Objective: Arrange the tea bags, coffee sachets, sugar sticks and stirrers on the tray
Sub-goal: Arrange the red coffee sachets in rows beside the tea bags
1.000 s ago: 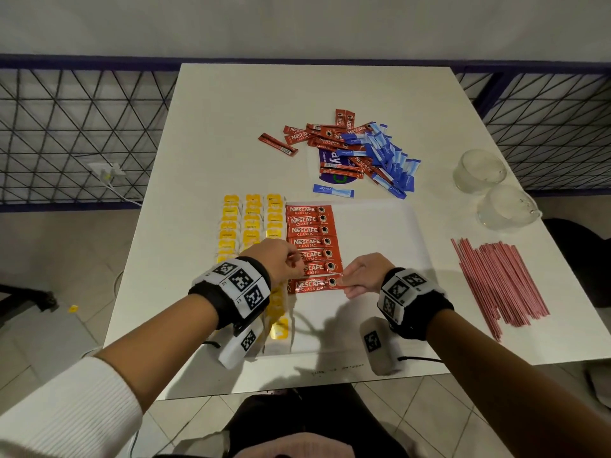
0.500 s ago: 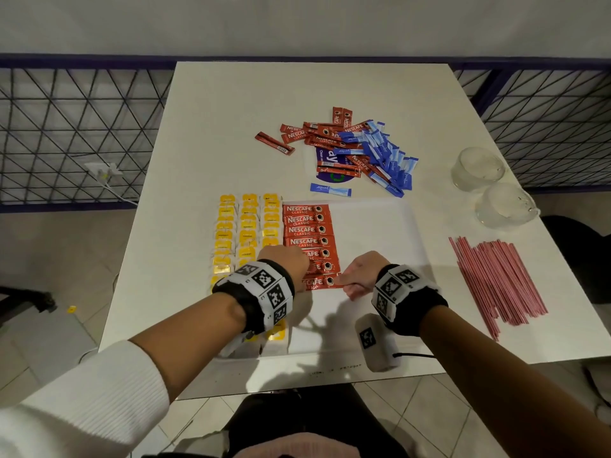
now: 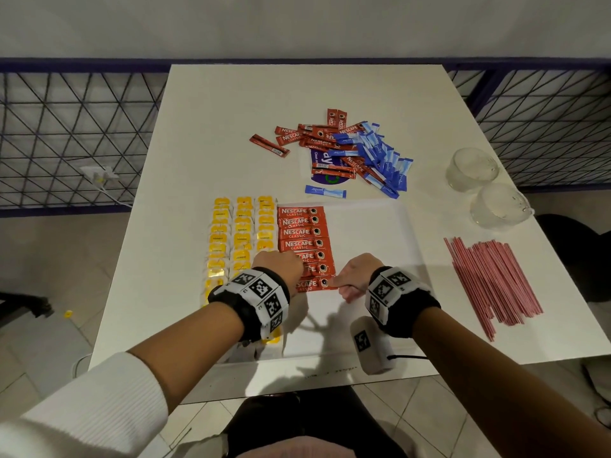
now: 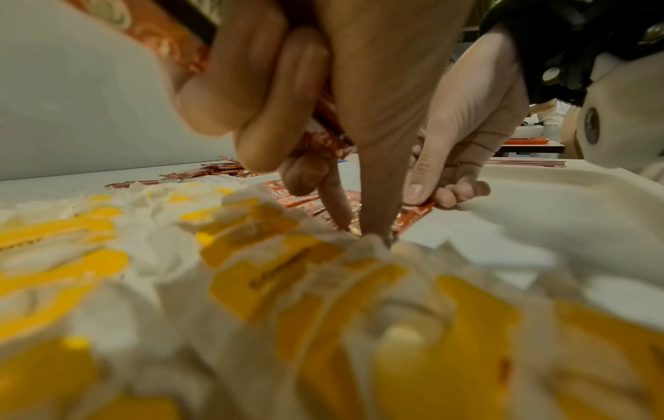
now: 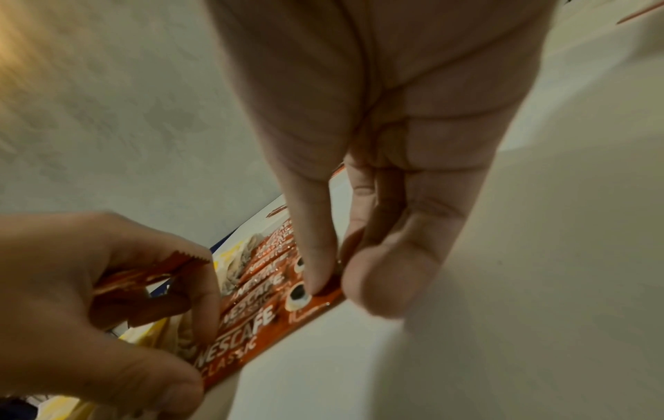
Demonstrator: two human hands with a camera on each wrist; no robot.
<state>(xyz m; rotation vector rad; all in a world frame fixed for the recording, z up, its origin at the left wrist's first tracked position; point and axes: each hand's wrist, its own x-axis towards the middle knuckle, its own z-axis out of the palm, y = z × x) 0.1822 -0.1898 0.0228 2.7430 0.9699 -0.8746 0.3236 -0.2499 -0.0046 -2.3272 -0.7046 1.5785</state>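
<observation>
A white tray (image 3: 370, 233) lies at the table's near edge. Yellow-tagged tea bags (image 3: 243, 233) fill its left side in three columns, and a column of red coffee sachets (image 3: 302, 233) lies beside them. My right hand (image 3: 340, 285) pinches the right end of the nearest sachet (image 3: 314, 284) between thumb (image 5: 316, 270) and fingers. My left hand (image 3: 291, 269) grips spare sachets (image 4: 323, 128) in its curled fingers. Its index finger (image 4: 337, 204) and thumb touch that sachet's left end, right beside the tea bags (image 4: 251, 278).
A loose pile of red sachets (image 3: 334, 143) and blue sugar sticks (image 3: 383, 157) lies beyond the tray, one blue stick (image 3: 325, 191) apart from it. Pink stirrers (image 3: 489, 279) lie right of the tray. Two glass cups (image 3: 471, 168) stand at the table's right edge.
My left hand has shifted right, onto the left end of the nearest sachet. That sachet now lies straighter against the row. The right hand has kept its pinch.
</observation>
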